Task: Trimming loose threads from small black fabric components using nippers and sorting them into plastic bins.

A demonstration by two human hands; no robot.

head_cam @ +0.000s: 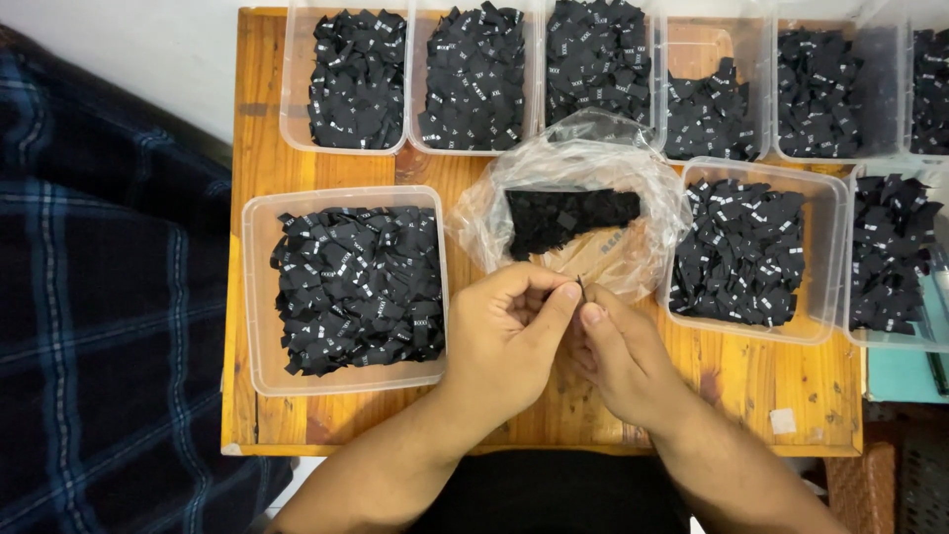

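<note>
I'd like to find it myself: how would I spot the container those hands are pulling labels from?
On the wooden table, look just beyond the left hand and right hand. There lies a crumpled clear plastic bag of black fabric labels. Everything around it is a rigid clear plastic tub; it alone is soft.

The table (259, 168) is made of varnished, slightly glossy wood. The containers (259, 297) are of clear smooth plastic. The labels (358, 287) are of matt black woven cloth. The bag (583, 158) is of thin, crinkled, shiny plastic.
</note>
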